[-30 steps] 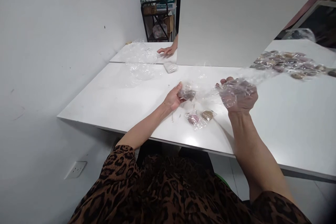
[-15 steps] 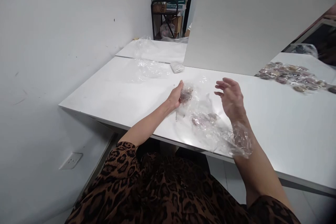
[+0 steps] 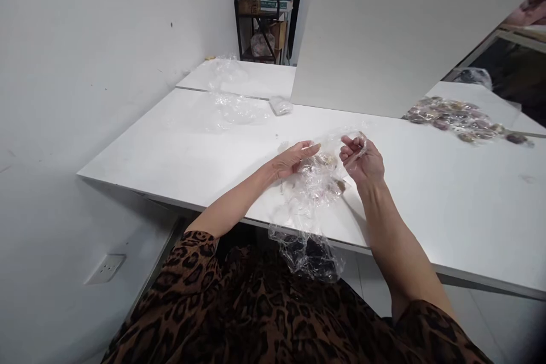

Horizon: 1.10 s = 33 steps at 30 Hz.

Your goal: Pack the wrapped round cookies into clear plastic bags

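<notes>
Clear crinkled plastic wrap [image 3: 313, 182] spreads between my hands and droops over the front edge of the table. My left hand [image 3: 294, 159] is closed on a bunched part of it, thumb on top. Small brownish and pinkish lumps [image 3: 326, 160] show through the film beside my left fingers; their kind I cannot make out. My right hand [image 3: 362, 159] has its fingers curled on the upper right part of the film and holds it raised off the table. Part of the film lies across the right fingers.
Several wrapped brownish-purple pieces [image 3: 460, 119] lie in a pile at the right. Loose clear film [image 3: 234, 108] and a small clear packet [image 3: 280, 106] rest at the back left. A tall grey panel [image 3: 362, 28] stands behind the white table [image 3: 162, 153]; a black shelf cart [image 3: 260, 23] is beyond.
My right hand, open and apart before, has moved left and down and now grips the plastic film. The loose film has shifted from my right forearm to hang over the table edge.
</notes>
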Each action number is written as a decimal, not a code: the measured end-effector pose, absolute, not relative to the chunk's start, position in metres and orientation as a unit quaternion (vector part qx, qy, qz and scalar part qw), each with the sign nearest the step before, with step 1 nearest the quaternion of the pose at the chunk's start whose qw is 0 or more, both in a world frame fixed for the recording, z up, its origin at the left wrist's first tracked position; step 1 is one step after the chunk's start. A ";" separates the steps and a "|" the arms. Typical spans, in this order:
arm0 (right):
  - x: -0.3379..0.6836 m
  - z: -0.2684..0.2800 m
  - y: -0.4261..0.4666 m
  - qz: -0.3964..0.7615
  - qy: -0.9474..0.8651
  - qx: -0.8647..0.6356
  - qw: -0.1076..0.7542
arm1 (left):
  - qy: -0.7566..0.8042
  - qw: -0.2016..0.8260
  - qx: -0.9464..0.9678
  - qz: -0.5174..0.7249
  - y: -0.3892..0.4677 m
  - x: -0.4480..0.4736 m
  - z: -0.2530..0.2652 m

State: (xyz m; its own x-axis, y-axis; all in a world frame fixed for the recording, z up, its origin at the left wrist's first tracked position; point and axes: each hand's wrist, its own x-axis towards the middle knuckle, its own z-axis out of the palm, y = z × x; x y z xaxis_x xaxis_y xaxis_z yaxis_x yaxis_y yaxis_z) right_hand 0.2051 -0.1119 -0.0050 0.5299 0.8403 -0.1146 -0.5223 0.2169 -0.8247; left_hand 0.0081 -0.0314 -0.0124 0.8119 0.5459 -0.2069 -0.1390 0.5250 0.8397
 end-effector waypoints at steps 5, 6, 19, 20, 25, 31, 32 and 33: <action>0.196 0.010 -0.112 0.456 -0.228 -0.398 0.763 | 0.240 0.766 0.582 0.132 -0.034 0.004 -0.009; 0.193 0.016 -0.111 0.453 -0.245 -0.396 0.761 | 0.246 0.748 0.604 0.126 -0.034 0.005 -0.010; 0.138 0.087 -0.046 0.398 -0.410 -0.463 0.678 | 0.218 0.688 0.675 0.156 -0.044 0.009 -0.019; 0.139 0.086 -0.039 0.392 -0.414 -0.472 0.672 | 0.216 0.703 0.657 0.166 -0.044 0.011 -0.019; 0.161 0.071 -0.046 0.283 -0.474 -0.548 0.629 | 0.205 0.800 0.521 0.216 -0.040 0.018 -0.016; 0.191 0.035 -0.105 0.215 -0.455 -0.699 0.509 | 0.148 0.868 0.393 0.265 -0.036 0.017 -0.008; 0.193 0.030 -0.112 0.266 -0.436 -0.706 0.491 | 0.149 0.872 0.378 0.272 -0.037 0.017 -0.007; 0.194 0.026 -0.119 0.322 -0.421 -0.703 0.475 | 0.158 0.874 0.365 0.280 -0.036 0.017 -0.007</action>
